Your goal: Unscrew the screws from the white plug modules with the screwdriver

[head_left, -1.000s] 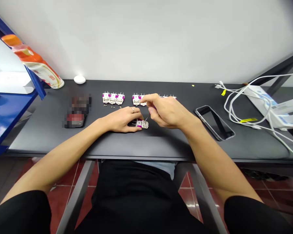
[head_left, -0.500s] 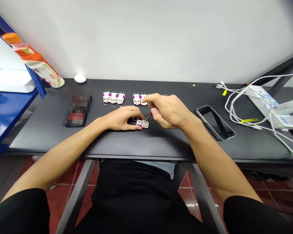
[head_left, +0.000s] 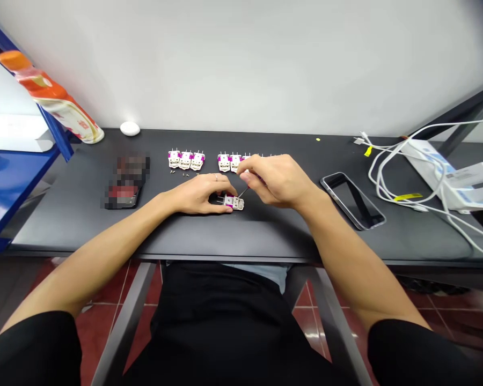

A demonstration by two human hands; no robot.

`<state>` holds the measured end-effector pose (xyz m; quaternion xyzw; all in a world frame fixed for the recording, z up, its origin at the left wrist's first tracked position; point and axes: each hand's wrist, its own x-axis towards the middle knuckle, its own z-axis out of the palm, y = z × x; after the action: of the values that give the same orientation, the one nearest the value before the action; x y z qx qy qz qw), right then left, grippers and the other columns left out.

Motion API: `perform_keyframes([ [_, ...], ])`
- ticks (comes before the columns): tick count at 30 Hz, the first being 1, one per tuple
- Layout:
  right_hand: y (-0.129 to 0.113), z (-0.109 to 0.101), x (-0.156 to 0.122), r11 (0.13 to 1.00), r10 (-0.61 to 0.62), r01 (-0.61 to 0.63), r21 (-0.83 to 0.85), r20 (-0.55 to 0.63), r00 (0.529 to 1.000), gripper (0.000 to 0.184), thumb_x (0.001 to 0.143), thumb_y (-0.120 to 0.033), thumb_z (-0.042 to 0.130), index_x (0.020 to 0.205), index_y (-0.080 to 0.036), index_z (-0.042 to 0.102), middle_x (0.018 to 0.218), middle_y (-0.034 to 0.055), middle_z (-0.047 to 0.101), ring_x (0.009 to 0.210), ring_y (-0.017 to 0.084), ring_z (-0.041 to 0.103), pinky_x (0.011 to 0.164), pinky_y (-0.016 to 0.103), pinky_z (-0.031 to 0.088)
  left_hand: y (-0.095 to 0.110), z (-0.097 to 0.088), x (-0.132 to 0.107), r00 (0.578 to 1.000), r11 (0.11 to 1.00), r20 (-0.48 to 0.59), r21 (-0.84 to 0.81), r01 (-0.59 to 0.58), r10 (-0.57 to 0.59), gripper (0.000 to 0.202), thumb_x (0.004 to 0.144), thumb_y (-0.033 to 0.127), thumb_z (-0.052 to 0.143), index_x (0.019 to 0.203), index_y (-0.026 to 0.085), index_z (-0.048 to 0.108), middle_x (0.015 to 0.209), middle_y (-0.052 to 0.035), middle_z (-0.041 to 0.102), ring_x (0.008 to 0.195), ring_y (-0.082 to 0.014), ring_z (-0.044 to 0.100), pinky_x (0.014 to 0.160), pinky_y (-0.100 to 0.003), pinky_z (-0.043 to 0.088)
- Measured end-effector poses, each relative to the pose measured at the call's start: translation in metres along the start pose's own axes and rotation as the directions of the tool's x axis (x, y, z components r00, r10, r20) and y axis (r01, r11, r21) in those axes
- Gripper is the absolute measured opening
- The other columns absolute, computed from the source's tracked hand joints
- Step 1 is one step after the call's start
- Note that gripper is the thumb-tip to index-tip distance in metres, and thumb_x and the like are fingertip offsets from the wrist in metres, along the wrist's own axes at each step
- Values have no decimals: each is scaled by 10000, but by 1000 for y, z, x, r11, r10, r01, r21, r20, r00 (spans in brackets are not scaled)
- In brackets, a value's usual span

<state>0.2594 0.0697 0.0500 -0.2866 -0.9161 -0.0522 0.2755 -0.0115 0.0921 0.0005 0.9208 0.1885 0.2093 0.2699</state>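
My left hand (head_left: 197, 194) rests on the black tabletop and its fingertips pinch a white plug housing with magenta parts and metal pins (head_left: 234, 202). My right hand (head_left: 277, 179) is shut on a small screwdriver (head_left: 244, 191), with its handle mostly hidden in my fingers. The thin shaft reaches down to the plug housing. Behind my hands stand two rows of similar white plug housings (head_left: 185, 160) (head_left: 229, 162), and my right hand hides part of the right row. Several tiny screws (head_left: 181, 173) lie just in front of the left row.
A smartphone (head_left: 352, 201) lies to the right of my hands, and a pixelated dark phone-like object (head_left: 124, 182) lies to the left. White cables (head_left: 386, 182) and a white box (head_left: 446, 179) sit at right. An orange-capped bottle (head_left: 52, 94) leans on a blue shelf at left.
Both hands stay at the plug housing, with the screwdriver still at it. The right hand now covers the screwdriver's red handle, which showed half a second ago. The whole view has shifted slightly.
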Motion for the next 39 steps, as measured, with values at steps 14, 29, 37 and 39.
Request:
perform_keyframes([
  [14,0,-7,1,992,127,-128,3,129,984,214,1118,-279,427,1178,-220,624,764,5,744,600,207,615,632,329,380,-1,-1,0,1000,1000,18,-11,24,-24,349,1068,492,805,1273,209,803,1208,-107,822,1076,-241,767,960,-347,598],
  [29,5,2,-1,999,27,-25,25,-61,998,206,1066,-157,460,1130,-233,640,820,3,719,645,182,600,643,312,414,-2,-1,-1,1000,1000,27,0,17,-17,364,1073,490,807,1289,198,804,1228,-113,821,1053,-229,759,939,-330,585],
  [37,-1,-1,1,997,72,-72,18,6,997,147,1102,-281,526,1162,-226,649,940,54,770,771,213,673,682,333,444,-2,-2,0,1000,1000,19,-14,20,-20,353,1060,503,812,1273,221,816,1205,-109,829,1036,-237,763,924,-338,589],
  [39,-1,-2,1,996,84,-84,9,-4,996,154,1094,-223,498,1141,-234,644,890,30,746,717,195,637,649,325,409,-1,-2,0,1000,1000,20,-18,23,-23,355,1062,508,810,1268,219,814,1205,-108,827,1029,-233,763,919,-332,588],
])
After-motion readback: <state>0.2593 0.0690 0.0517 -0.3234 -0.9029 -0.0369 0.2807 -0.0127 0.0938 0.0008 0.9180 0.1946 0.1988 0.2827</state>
